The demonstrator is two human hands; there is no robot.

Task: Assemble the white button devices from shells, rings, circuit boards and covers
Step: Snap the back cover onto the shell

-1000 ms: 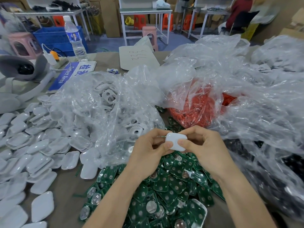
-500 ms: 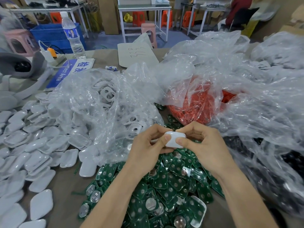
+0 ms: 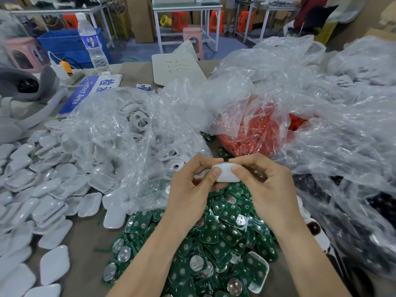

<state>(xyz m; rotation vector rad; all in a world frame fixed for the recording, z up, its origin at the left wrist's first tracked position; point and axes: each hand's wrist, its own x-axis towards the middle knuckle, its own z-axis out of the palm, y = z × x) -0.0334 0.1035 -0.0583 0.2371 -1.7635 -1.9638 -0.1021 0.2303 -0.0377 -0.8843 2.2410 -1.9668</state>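
Note:
A white button device (image 3: 226, 173) is held above the heap of green circuit boards (image 3: 216, 243). My left hand (image 3: 190, 187) pinches its left side with thumb and curled fingers. My right hand (image 3: 263, 185) pinches its right side, thumb on the near face. White shells (image 3: 42, 189) lie spread over the left of the table. A clear bag of white covers (image 3: 137, 129) sits behind my left hand. An open clear bag of orange-red rings (image 3: 257, 133) sits behind my right hand.
Crumpled clear bags (image 3: 342, 125) fill the right side, with dark parts (image 3: 381, 202) under them. A water bottle (image 3: 91, 41), a blue sign (image 3: 90, 91) and a paper sheet (image 3: 177, 67) lie at the back. A grey device (image 3: 23, 91) stands at far left.
Both hands have kept hold of the white device and tipped it, so its rim now faces up more. The hands have shifted slightly away from me.

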